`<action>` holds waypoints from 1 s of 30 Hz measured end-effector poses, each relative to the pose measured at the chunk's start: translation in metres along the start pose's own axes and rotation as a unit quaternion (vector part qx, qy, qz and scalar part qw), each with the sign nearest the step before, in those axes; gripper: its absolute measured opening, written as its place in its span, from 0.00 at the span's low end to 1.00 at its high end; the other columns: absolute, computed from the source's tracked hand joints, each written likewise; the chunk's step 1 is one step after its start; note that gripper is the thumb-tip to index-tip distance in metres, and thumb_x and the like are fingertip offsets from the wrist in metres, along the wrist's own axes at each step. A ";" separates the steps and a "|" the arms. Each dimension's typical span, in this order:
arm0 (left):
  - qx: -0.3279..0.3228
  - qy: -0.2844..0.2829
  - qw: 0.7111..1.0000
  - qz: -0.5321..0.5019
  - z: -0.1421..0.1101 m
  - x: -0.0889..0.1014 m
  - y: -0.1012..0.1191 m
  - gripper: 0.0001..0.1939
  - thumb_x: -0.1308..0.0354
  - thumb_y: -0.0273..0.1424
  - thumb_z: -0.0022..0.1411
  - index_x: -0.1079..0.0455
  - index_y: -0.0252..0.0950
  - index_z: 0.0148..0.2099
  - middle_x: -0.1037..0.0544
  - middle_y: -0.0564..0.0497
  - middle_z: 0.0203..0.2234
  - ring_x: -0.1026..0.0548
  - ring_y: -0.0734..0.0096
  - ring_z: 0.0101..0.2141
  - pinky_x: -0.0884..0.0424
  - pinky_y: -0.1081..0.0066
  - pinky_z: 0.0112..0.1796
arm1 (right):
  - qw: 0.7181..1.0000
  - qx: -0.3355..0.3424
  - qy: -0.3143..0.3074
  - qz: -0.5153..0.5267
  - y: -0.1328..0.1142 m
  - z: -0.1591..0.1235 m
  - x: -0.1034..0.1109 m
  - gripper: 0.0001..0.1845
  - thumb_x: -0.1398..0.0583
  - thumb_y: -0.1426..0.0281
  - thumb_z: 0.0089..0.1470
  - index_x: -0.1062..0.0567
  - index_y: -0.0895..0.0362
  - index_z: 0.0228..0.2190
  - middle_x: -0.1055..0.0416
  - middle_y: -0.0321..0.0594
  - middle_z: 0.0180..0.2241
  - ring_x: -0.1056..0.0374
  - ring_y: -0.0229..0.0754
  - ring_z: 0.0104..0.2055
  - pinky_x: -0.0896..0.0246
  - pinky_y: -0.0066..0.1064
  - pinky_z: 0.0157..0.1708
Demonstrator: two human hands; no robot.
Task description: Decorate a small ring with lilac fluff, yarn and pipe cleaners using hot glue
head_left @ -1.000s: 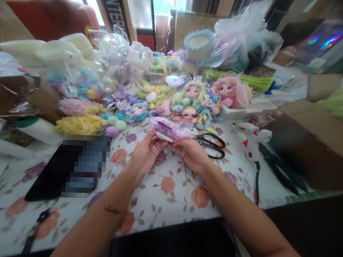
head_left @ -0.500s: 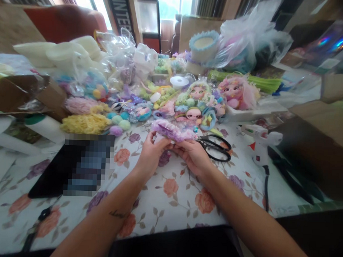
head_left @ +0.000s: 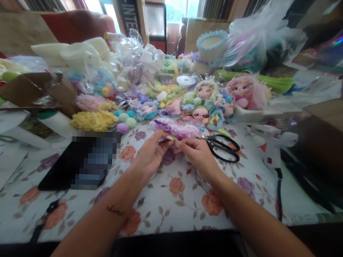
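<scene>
Above the flowered tablecloth (head_left: 160, 192), both my hands meet at a fluffy lilac-and-pink trim piece (head_left: 184, 129) with a darker purple left end. My left hand (head_left: 151, 149) is closed on its near left edge, thumb and fingers pressed together. Fingertips of my right hand (head_left: 198, 151) pinch at the near edge, just right of the left fingertips. A thin yellowish strip and a bit of white show between the hands; what exactly the fingertips grip is partly hidden. Black-handled scissors (head_left: 224, 147) lie right beside my right hand, their blades mostly hidden.
A glue gun (head_left: 273, 145) stands at the right. On the left lies a dark tablet (head_left: 60, 166) near yellow fluffy trim (head_left: 94, 120) and pompoms (head_left: 131, 122). Doll-faced pieces (head_left: 200, 114), a ribbon spool (head_left: 186, 81), plastic bags and cardboard boxes (head_left: 37, 90) crowd the back.
The view has shifted, so everything sits further right. My fingers have drawn closer together at the trim's near edge, and a yellowish strip now shows between them. The scissors stay put.
</scene>
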State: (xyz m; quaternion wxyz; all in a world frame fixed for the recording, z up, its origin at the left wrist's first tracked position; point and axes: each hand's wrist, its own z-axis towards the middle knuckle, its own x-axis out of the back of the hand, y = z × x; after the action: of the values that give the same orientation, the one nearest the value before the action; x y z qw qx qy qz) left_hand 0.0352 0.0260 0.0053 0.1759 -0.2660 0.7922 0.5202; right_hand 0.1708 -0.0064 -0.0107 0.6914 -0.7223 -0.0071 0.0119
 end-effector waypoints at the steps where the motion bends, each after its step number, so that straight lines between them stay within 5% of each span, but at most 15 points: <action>1: 0.005 0.006 1.000 -0.006 0.000 0.000 0.002 0.11 0.42 0.16 0.55 0.32 0.33 0.24 0.28 0.55 0.19 0.29 0.81 0.21 0.28 0.80 0.28 | 0.999 0.024 0.003 -0.037 -0.001 -0.001 0.001 0.13 0.37 0.61 0.53 0.21 0.56 0.23 0.31 0.32 0.20 0.39 0.34 0.24 0.44 0.28 0.28; 6: 0.007 0.014 1.000 -0.001 0.002 0.001 0.008 0.12 0.42 0.17 0.56 0.33 0.34 0.24 0.29 0.55 0.18 0.30 0.81 0.19 0.29 0.81 0.26 | 0.975 0.141 0.036 -0.169 -0.004 -0.005 0.000 0.11 0.37 0.62 0.55 0.19 0.54 0.26 0.27 0.35 0.24 0.37 0.37 0.26 0.44 0.29 0.28; 12: -0.075 0.029 0.997 0.012 0.015 0.009 0.013 0.09 0.42 0.17 0.55 0.30 0.32 0.24 0.27 0.55 0.19 0.30 0.82 0.18 0.29 0.81 0.23 | 0.962 0.165 0.067 -0.206 -0.018 -0.009 0.007 0.22 0.43 0.55 0.61 0.22 0.56 0.25 0.28 0.36 0.23 0.35 0.37 0.24 0.43 0.29 0.27; 16: -0.094 0.069 0.993 -0.012 0.023 0.014 0.020 0.12 0.41 0.17 0.54 0.33 0.32 0.22 0.29 0.55 0.18 0.29 0.81 0.19 0.28 0.83 0.24 | 0.911 0.163 0.154 -0.347 -0.028 -0.001 0.046 0.16 0.41 0.59 0.57 0.23 0.57 0.25 0.28 0.37 0.22 0.33 0.40 0.25 0.43 0.31 0.29; 19: -0.071 0.077 0.994 -0.029 0.026 0.015 0.023 0.12 0.42 0.16 0.54 0.34 0.33 0.22 0.30 0.55 0.18 0.30 0.81 0.20 0.28 0.82 0.23 | 0.846 0.114 0.132 -0.503 -0.025 0.005 0.085 0.09 0.36 0.64 0.49 0.24 0.56 0.25 0.25 0.39 0.25 0.32 0.43 0.27 0.45 0.32 0.29; 21: -0.060 0.081 0.994 -0.035 0.025 0.015 0.024 0.13 0.42 0.16 0.55 0.35 0.32 0.21 0.30 0.55 0.18 0.30 0.80 0.20 0.28 0.82 0.23 | 0.832 0.079 0.122 -0.536 -0.021 0.003 0.103 0.09 0.35 0.63 0.46 0.24 0.56 0.26 0.25 0.40 0.26 0.31 0.44 0.28 0.44 0.33 0.29; 25: -0.053 0.069 0.996 -0.037 0.023 0.013 0.022 0.13 0.42 0.16 0.55 0.35 0.32 0.21 0.30 0.54 0.19 0.30 0.80 0.20 0.27 0.82 0.23 | 0.880 0.106 0.140 -0.441 -0.018 -0.006 0.100 0.14 0.38 0.58 0.54 0.23 0.55 0.30 0.24 0.39 0.27 0.31 0.43 0.27 0.42 0.33 0.29; 28: -0.045 0.067 0.996 -0.032 0.021 0.011 0.022 0.13 0.44 0.16 0.57 0.35 0.32 0.22 0.31 0.54 0.19 0.30 0.80 0.20 0.27 0.82 0.23 | 0.916 0.119 0.058 -0.379 -0.023 -0.008 0.078 0.15 0.40 0.57 0.57 0.22 0.54 0.31 0.24 0.37 0.25 0.32 0.41 0.26 0.42 0.31 0.28; 30: -0.035 0.072 0.996 -0.035 0.019 0.010 0.025 0.13 0.46 0.15 0.57 0.35 0.32 0.23 0.31 0.53 0.19 0.30 0.80 0.20 0.28 0.83 0.22 | 0.913 0.128 0.037 -0.386 -0.025 -0.004 0.069 0.14 0.41 0.59 0.59 0.22 0.54 0.31 0.24 0.37 0.26 0.32 0.40 0.26 0.42 0.31 0.28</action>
State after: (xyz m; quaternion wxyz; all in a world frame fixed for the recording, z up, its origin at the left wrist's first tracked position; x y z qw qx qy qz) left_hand 0.0123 0.0489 0.0100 0.1273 -0.3364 0.7744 0.5205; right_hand 0.2404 -0.0078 0.0137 0.7284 -0.5686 -0.2584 -0.2817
